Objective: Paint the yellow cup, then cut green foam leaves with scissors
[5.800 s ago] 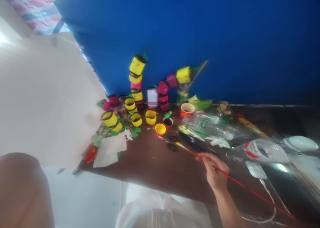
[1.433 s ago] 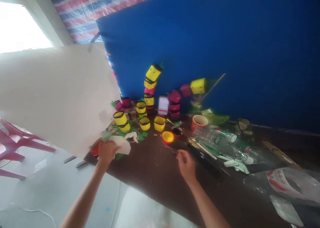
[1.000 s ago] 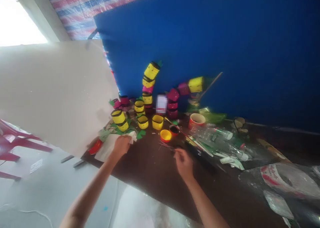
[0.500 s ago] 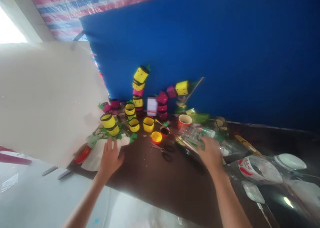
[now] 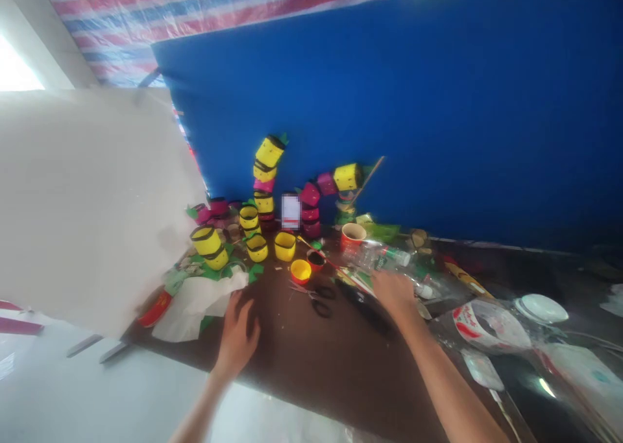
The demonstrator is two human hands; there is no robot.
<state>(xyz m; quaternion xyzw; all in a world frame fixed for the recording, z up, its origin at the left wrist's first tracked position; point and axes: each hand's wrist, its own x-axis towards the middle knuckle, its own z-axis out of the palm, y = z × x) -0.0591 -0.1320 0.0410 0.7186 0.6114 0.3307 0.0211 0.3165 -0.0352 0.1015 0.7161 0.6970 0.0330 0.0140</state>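
Observation:
My left hand (image 5: pixel 237 336) hovers over the brown table's left part, fingers apart, holding nothing, just right of a white sheet (image 5: pixel 187 310). My right hand (image 5: pixel 395 294) is by the clear plastic bottles (image 5: pixel 372 255) and some thin sticks; its fingers are bent down and their tips are hidden, so a hold cannot be made out. Between the hands lie scissors (image 5: pixel 318 300) with black handles. Behind them stand a small cup with a yellow inside (image 5: pixel 300 272), a cup of dark content (image 5: pixel 316 259) and a yellow cup (image 5: pixel 285 246).
Yellow and magenta cup stacks (image 5: pixel 265 170) stand against the blue board (image 5: pixel 389 106). A red cup (image 5: pixel 353 235) is behind the bottles. At the right lie a cut bottle (image 5: pixel 491 326), a white lid (image 5: pixel 541 308) and a power adapter (image 5: pixel 481 369).
My left hand has moved right, off the white sheet. My right hand has shifted slightly left, and its fingers look more bent. The view has shifted a little.

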